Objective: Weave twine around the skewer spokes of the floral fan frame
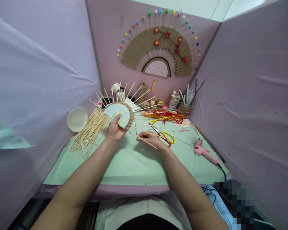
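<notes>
Half-round fan (114, 109) in L hand (115, 129), over bench (134, 174).
L fingers pinch it, thumb on top; R hand (150, 138) fingers bunched nr sticks (112, 93), grip unclear. Prob. light, stiff; sticks may snap, so hold flat middle.

rough fibrous rim (132, 116), matt wooden sticks (90, 132)

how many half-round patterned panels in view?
2: the blue panel, gripped in the left hand, and the white dotted panel on the wall fan. Others could be hidden.
</notes>
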